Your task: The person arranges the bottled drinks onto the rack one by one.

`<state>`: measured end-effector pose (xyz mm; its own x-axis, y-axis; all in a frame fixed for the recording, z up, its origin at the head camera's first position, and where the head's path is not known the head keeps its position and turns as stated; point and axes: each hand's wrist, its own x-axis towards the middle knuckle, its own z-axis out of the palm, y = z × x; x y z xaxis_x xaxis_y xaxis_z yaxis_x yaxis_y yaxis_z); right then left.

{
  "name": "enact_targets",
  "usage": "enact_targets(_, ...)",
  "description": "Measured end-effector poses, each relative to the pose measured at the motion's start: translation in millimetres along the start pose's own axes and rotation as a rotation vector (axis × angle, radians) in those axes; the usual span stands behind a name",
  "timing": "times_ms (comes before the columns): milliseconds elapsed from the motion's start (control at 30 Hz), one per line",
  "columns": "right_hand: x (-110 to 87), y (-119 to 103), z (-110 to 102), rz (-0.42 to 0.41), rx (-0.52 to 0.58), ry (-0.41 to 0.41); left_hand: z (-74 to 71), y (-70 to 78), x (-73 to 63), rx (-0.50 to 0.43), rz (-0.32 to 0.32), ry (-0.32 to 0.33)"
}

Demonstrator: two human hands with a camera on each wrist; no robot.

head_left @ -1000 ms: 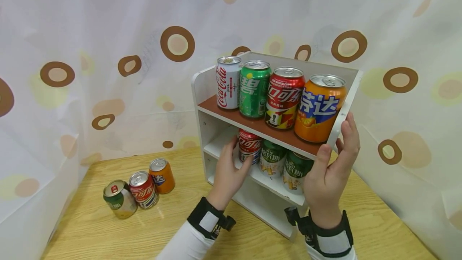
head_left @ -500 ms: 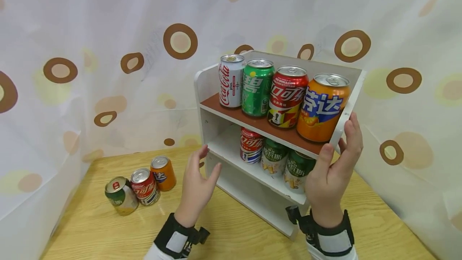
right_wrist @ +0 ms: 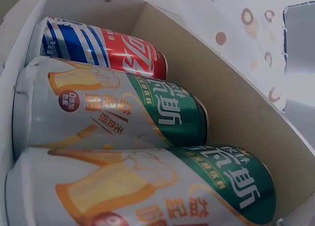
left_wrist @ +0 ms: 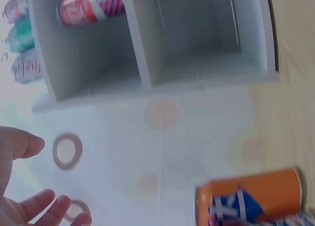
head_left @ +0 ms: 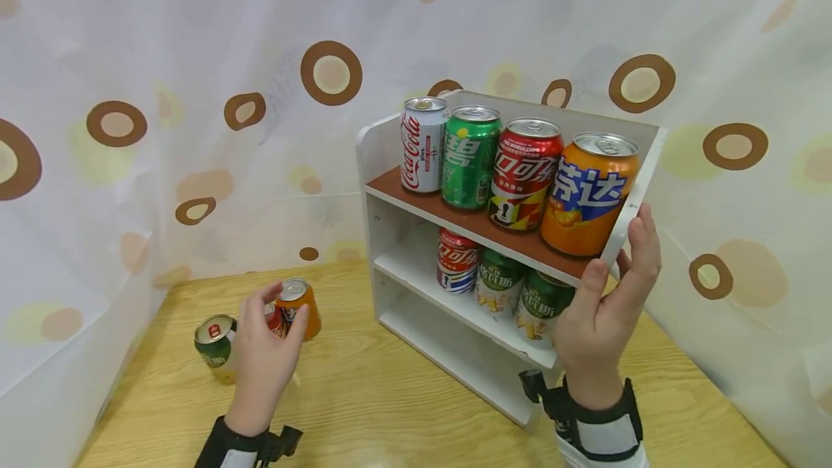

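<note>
My left hand [head_left: 263, 352] reaches over the loose cans on the table, thumb and fingers spread apart. Partly hidden behind it stands a red cola can [head_left: 276, 318]. An orange Fanta can [head_left: 305, 313] is right by the thumb, and a green and cream can [head_left: 217, 345] stands on the other side. In the left wrist view, the fingertips [left_wrist: 59, 206] have nothing between them. My right hand [head_left: 604, 316] holds the side edge of a white shelf unit [head_left: 403, 251], thumb at the front and fingers along the outer side.
Along the top board stand a white Coca-Cola can [head_left: 422, 150], a green can [head_left: 469, 161], a red can [head_left: 523, 179] and an orange can [head_left: 588, 201]. The middle board holds a red can [head_left: 457, 262] and two green-and-white cans [head_left: 499, 284]. A patterned curtain [head_left: 260, 56] hangs behind.
My left hand has let go of the red can on the middle board and moved left and down to the loose cans. The right hand stays at the shelf's side.
</note>
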<state>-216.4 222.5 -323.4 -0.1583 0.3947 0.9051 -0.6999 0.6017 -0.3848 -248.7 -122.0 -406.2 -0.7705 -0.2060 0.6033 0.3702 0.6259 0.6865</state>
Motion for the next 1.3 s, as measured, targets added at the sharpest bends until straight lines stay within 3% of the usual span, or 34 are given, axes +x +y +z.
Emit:
enact_targets(167, 2.5, 0, -2, -0.001, 0.002, 0.009, -19.1, -22.3, 3.2, 0.016, -0.034, 0.060)
enact_targets(333, 2.5, 0, -4, 0.007, -0.005, 0.012, -27.8, -50.8, 6.7, 0.046, -0.063, 0.053)
enact_targets(500, 1.3, 2, -4, 0.001, -0.012, 0.008, -37.9, -74.0, 7.1, 0.073, -0.235, -0.015)
enact_targets(633, 0.5, 2, -3, -0.006, -0.010, 0.008, -45.3, -89.3, 5.8, 0.026, -0.417, -0.088)
enact_targets(733, 0.0, 2, -2, -0.008, -0.007, 0.010, -48.9, -100.0, 5.3, -0.016, -0.499, -0.146)
enact_targets(967, -0.1, 2, -2, -0.010, -0.010, 0.010, -49.8, -119.6, 4.3, -0.031, -0.567, -0.294)
enact_targets(1300, -0.7, 1, 0, -0.011, 0.003, -0.005, -49.6, -146.9, -3.1, 0.026, -0.582, -0.368)
